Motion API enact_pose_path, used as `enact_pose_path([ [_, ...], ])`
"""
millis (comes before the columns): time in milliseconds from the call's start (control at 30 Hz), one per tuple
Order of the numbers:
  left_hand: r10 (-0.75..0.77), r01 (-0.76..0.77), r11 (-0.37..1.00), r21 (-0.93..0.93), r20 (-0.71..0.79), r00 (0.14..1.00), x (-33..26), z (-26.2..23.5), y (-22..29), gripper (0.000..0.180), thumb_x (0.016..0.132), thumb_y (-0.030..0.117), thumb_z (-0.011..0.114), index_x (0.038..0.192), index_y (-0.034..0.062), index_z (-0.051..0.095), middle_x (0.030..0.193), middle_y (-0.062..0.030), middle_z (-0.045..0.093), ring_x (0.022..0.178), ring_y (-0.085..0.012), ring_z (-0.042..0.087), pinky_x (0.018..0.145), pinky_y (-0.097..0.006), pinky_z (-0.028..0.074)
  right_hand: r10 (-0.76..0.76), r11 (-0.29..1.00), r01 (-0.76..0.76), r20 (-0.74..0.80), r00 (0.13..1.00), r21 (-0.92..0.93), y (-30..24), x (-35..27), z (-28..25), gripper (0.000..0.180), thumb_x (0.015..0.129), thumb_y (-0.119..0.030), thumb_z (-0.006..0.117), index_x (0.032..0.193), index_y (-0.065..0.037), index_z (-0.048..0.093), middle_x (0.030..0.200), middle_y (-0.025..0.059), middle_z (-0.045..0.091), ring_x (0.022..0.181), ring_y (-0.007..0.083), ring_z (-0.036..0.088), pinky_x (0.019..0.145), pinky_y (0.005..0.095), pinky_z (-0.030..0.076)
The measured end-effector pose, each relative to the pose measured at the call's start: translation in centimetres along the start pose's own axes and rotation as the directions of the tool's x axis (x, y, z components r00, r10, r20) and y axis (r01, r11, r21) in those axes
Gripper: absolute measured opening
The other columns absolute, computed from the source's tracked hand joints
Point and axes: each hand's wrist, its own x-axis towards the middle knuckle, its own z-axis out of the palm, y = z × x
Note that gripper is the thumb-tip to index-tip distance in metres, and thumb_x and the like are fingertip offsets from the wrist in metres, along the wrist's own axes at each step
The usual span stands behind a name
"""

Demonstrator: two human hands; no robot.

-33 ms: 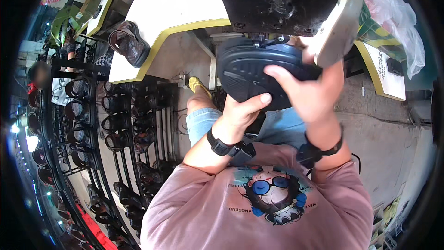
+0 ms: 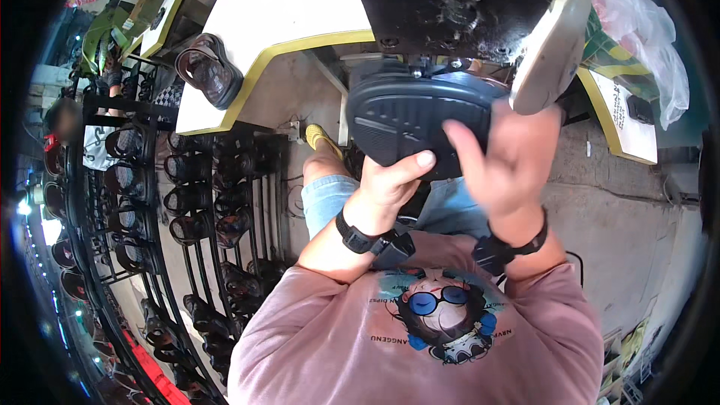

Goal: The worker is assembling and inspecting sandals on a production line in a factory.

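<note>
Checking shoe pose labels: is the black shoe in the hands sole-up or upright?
Sole-up. The black shoe shows its ribbed tread to the camera; left hand grips its near edge, right hand beside it.

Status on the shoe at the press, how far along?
Done: dark shoe is sole-up under the black machine head. In hand: left hand grips its near edge, right hand lies against its right end. Left: shoe is not set down; a brown shoe waits on the white table.
</note>
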Motion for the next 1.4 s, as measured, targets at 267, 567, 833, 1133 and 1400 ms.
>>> enact_pose_path([
  [267,0.082,-0.09,0.979,-0.185,-0.05,0.995,-0.3,-1.2,0.9,0.05,0.073,0.003,0.069,0.119,-0.0025,0.051,0.115,-0.0156,0.059,0.106,-0.0293,0.057,0.094,-0.043,0.046,0.346,-0.125,-0.549,0.555,0.756,0.826,7.4,-15.2,3.5,0.074,0.07,-0.031,0.075,0.131,-0.004,0.045,0.127,0.0078,0.051,0.117,0.0253,0.05,0.103,0.0398,0.037],
  [567,0.041,-0.06,0.987,-0.15,-0.13,0.991,0.0,-5.3,3.2,0.056,0.069,0.007,0.075,0.119,-0.0049,0.052,0.114,-0.0168,0.061,0.104,-0.0314,0.059,0.094,-0.045,0.047,0.517,-0.135,-0.285,0.313,0.797,0.949,1.6,-8.8,3.6,0.048,0.08,-0.009,0.062,0.126,-0.002,0.049,0.122,0.0078,0.054,0.112,0.0201,0.051,0.099,0.0366,0.038],
  [833,0.022,-0.033,0.993,-0.112,-0.098,0.995,-0.7,-4.8,1.1,0.059,0.072,0.02,0.074,0.123,0.0,0.051,0.12,-0.0156,0.058,0.11,-0.0317,0.056,0.096,-0.047,0.044,0.555,-0.123,-0.458,0.443,0.704,0.881,1.4,-7.7,1.0,0.042,0.079,-0.013,0.059,0.119,-0.001,0.055,0.119,0.009,0.057,0.109,0.021,0.053,0.097,0.0367,0.04],
  [1133,0.546,-0.235,0.645,0.727,-0.223,0.808,2.1,-2.7,12.7,0.057,0.083,0.043,0.065,0.119,0.001,0.05,0.12,-0.017,0.052,0.112,-0.0281,0.051,0.092,-0.04,0.045,0.498,-0.112,-0.475,0.463,0.734,0.873,-2.0,-6.8,7.1,0.031,0.077,-0.002,0.07,0.107,-0.001,0.062,0.103,0.0057,0.063,0.095,0.0155,0.058,0.085,0.0306,0.046],
  [1400,-0.048,-0.19,0.149,0.97,0.199,0.979,4.8,4.7,9.1,0.035,0.06,0.018,0.086,0.078,0.0004,0.062,0.071,-0.0051,0.064,0.066,-0.0114,0.061,0.061,-0.026,0.049,0.285,0.108,-0.554,0.508,0.813,0.825,0.5,-5.7,7.2,0.046,0.072,-0.005,0.076,0.113,-0.002,0.055,0.109,0.0075,0.059,0.102,0.016,0.056,0.087,0.0309,0.047],
])
